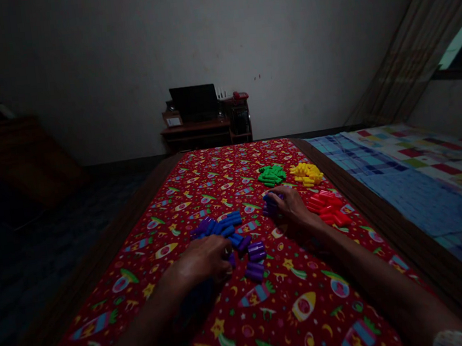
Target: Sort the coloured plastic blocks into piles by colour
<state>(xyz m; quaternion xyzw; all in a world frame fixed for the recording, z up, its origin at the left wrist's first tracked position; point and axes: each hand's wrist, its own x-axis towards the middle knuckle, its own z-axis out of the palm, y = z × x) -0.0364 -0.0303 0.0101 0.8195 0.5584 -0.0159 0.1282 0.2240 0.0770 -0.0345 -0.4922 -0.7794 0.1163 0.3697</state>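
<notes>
My left hand (207, 257) is low over a mixed pile of small tube-like plastic pieces, its fingers curled around a purple plastic piece (232, 260). Blue pieces (222, 228) lie just beyond its knuckles, mixed with purple ones. Short purple pieces (256, 251) sit to the right of its fingertips. Farther right, my right hand (289, 201) pinches a blue plastic piece (267, 198) above a small dark blue cluster (269, 209); its palm side is hidden. Beside that hand is a pile of red pieces (329, 208).
Green pieces (271, 175) and yellow pieces (307, 174) form two piles beyond my right hand. Everything lies on a red patterned cloth (305, 330). A bed with checked covers (383, 173) is on the right. By the far wall stands a desk with a dark monitor (194, 103).
</notes>
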